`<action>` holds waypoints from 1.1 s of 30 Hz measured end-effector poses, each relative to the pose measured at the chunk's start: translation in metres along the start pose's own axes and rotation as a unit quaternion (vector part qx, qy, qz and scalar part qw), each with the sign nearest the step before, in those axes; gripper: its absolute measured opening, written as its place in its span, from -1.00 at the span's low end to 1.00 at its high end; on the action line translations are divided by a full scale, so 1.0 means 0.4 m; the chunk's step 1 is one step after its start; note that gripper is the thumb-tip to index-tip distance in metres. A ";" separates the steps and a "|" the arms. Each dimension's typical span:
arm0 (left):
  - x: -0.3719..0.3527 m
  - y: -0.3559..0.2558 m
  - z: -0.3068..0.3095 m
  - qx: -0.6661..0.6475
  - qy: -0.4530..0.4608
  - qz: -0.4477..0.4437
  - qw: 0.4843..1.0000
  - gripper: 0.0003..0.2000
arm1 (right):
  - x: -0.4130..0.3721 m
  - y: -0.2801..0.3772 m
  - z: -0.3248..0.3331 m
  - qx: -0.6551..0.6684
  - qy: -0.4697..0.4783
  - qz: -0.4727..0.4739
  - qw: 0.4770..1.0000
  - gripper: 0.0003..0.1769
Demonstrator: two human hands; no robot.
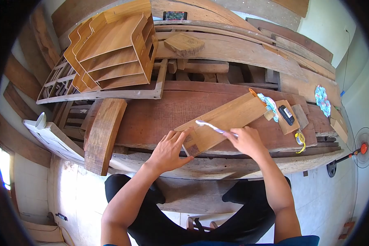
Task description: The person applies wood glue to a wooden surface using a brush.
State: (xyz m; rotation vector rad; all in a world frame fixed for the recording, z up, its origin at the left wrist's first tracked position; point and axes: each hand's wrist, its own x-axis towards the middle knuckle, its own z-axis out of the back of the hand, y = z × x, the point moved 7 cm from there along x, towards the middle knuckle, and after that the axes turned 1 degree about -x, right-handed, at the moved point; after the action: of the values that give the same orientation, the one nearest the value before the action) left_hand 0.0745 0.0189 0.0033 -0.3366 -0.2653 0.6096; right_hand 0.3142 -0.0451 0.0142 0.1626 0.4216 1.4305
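A toothbrush with a white head and purplish handle is in my right hand, fingers closed around the handle. Its head is over the top face of a light brown wooden board, which lies at a slant on a reddish-brown plank. Around the board's near left end, my left hand grips, fingers on the upper edge and thumb by the lower corner. Darker patches mark the board near that hand. At the board's far end are an orange-handled tool and a crumpled blue patterned cloth.
A black item sits on a small wood block beside a yellow tape measure. Behind stand a wooden tiered shelf, a phone and stacked timbers. Another cloth lies right; a fan stands beyond. A thick block juts out left.
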 end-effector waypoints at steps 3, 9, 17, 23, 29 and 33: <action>0.001 0.001 0.001 -0.006 -0.022 -0.015 1.000 0.00 | -0.013 0.025 -0.003 -0.032 0.000 0.066 0.997 -0.38; 0.001 -0.005 0.004 0.000 -0.003 -0.002 1.000 0.01 | -0.006 0.009 0.063 -0.095 -0.127 0.003 0.987 -0.43; 0.002 -0.009 0.006 -0.004 -0.004 0.006 1.000 0.02 | -0.011 -0.029 0.056 -0.117 -0.111 -0.034 0.986 -0.41; 0.028 -0.013 -0.003 0.003 -0.040 0.006 0.999 0.02 | -0.027 0.022 0.006 -0.042 0.021 0.039 0.998 -0.42; 0.036 -0.021 -0.025 0.009 -0.084 0.001 0.996 -0.01 | -0.028 0.015 0.007 -0.028 0.037 0.008 0.999 -0.39; 0.027 -0.011 -0.022 0.003 -0.084 -0.022 0.996 -0.05 | -0.014 -0.021 0.024 -0.032 0.022 0.006 0.999 -0.40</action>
State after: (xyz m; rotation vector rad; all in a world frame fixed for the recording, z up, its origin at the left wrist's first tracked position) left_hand 0.0882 0.0198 -0.0015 -0.2732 -0.4317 0.5968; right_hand 0.3251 -0.0506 0.0211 0.0824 0.4110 1.4593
